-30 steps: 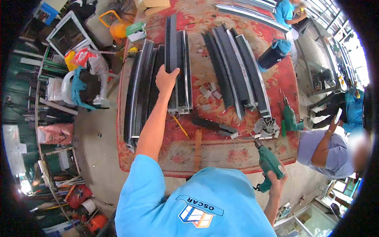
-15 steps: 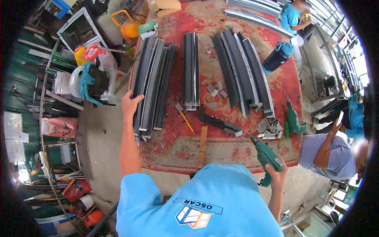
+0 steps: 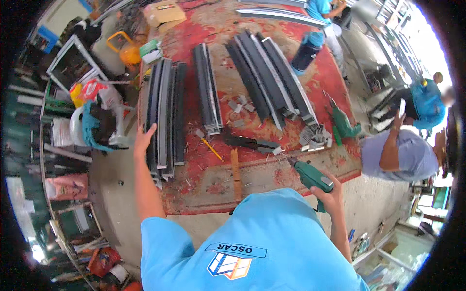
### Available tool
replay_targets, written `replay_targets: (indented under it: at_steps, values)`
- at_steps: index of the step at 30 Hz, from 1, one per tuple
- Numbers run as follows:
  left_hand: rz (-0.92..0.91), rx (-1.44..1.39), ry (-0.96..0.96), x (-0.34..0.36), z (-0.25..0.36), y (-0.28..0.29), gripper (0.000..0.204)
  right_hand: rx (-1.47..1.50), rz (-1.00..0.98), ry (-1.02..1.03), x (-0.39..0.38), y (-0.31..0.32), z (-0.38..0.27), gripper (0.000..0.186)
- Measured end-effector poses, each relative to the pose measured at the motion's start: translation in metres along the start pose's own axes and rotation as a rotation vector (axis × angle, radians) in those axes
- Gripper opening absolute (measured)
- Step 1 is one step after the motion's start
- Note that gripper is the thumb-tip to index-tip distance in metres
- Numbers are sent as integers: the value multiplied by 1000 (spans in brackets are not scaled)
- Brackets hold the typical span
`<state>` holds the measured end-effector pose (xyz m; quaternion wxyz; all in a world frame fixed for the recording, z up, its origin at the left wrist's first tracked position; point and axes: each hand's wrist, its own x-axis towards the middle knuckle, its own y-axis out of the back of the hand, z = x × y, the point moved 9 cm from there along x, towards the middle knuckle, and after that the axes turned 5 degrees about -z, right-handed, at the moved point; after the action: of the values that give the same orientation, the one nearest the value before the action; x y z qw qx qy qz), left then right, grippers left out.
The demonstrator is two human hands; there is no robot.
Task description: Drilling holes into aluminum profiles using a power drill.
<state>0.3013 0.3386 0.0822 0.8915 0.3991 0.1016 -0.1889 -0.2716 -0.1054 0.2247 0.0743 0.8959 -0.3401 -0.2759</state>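
My right hand (image 3: 331, 195) is wrapped round the grip of a green power drill (image 3: 310, 175), its dark chuck toward the table's front middle. My left hand (image 3: 144, 138), a little blurred, grips the outer side of the left bundle of dark grey metal profiles (image 3: 166, 111), its thumb over the edge. A narrower bundle of profiles (image 3: 208, 89) lies in the middle of the table, and a wider bundle (image 3: 264, 72) slants to its right. Small metal pieces (image 3: 315, 137) are heaped near the right bundle's near end. A second green drill (image 3: 343, 121) lies beside them.
A yellow pencil (image 3: 212, 149), a black tool (image 3: 250, 143) and a wooden strip (image 3: 236, 172) lie on the red patterned cloth (image 3: 194, 196). A dark blue bottle (image 3: 306, 54) stands far right. One person (image 3: 403, 153) is at the right; others are farther back.
The view has turned, so the table and bundles appear shifted left and tilted. My right hand still holds the drill; my left hand stays at the left bundle's outer side.
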Motion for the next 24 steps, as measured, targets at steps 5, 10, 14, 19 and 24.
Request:
replay_targets:
  at_steps: [5, 10, 14, 19, 24]
  values:
    - [60, -18, -16, -18, 31, 3, 86, -131, 56, 63, -9, 5, 6, 69]
    - [130, -74, -40, 6, -9, 18, 77, -232, 50, 19, -21, 7, 1, 70]
    - [212, -197, -134, 22, -12, 14, 76, -253, 88, -21, -34, 14, 19, 70]
    - [363, 157, -182, 8, 29, 4, 62, -235, 113, -47, -51, 27, 31, 69]
    - [478, 97, -482, -48, 125, -57, 37, -242, 124, -67, -61, 41, 42, 68]
